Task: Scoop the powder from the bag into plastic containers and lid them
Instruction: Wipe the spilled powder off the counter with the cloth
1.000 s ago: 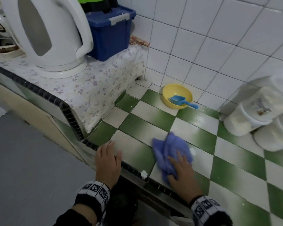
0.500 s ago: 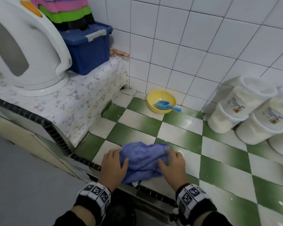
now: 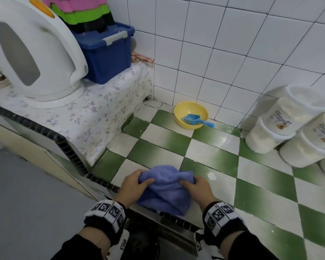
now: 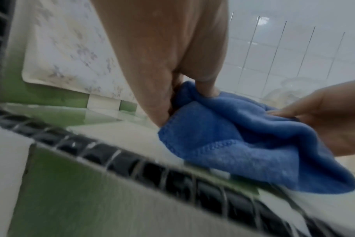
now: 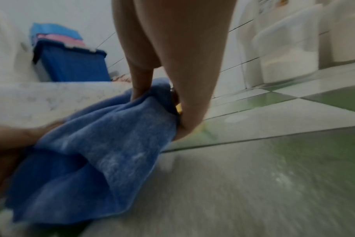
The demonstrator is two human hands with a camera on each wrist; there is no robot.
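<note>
A blue cloth (image 3: pixel 165 190) lies bunched at the front edge of the green and white tiled counter (image 3: pixel 210 145). My left hand (image 3: pixel 134 182) pinches its left side and my right hand (image 3: pixel 194 186) pinches its right side. The wrist views show the same cloth (image 4: pixel 239 137) (image 5: pixel 103 154) gripped between thumb and fingers of each hand. Several lidded plastic containers (image 3: pixel 291 128) filled with whitish powder are stacked at the right by the wall. A blue scoop (image 3: pixel 192 120) rests in a yellow bowl (image 3: pixel 190 114) at the back. No bag is in view.
A raised ledge with a flowered cover (image 3: pixel 94 117) on the left carries a white kettle (image 3: pixel 34 53) and a blue lidded box (image 3: pixel 105 51) with coloured items stacked on top. White tiled wall (image 3: pixel 223 44) behind. A small white spot of powder (image 3: pixel 212 176) lies near the cloth.
One second ago only my right hand pressed the cloth and the left lay flat on the counter edge. Now both hands grip the cloth, gathered at the front edge.
</note>
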